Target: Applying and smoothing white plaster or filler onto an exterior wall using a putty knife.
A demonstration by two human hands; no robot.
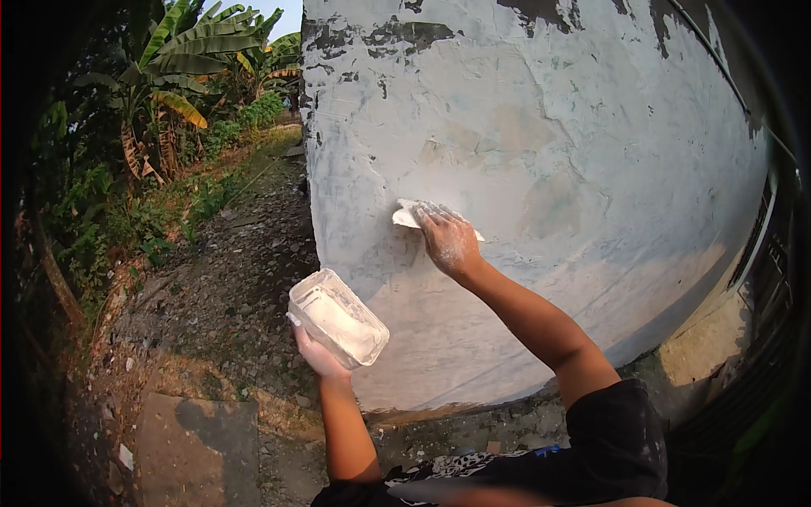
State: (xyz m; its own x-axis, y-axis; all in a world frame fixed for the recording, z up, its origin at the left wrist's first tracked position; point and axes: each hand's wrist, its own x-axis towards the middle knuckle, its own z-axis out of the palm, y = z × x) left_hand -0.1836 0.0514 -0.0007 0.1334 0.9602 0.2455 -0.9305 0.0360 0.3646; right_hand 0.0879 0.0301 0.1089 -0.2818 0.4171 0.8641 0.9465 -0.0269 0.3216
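Note:
My left hand is closed around the lower left side of a rectangular plastic tub, tilted with its mouth facing up. White putty coats the tub's inside and bottom. Against the pale, patchy wall, my right hand grips a flat, white-smeared putty scraper. The scraper's ends stick out on both sides of the fingers, and its middle is hidden under them. White residue covers the right hand's knuckles and fingers. The tub is lower and to the left of the scraper.
Dark bare patches break the wall's upper coating. Left of the wall's vertical corner runs stony ground with banana plants behind. A flat concrete slab lies at the lower left. A thin pipe crosses the wall's upper right.

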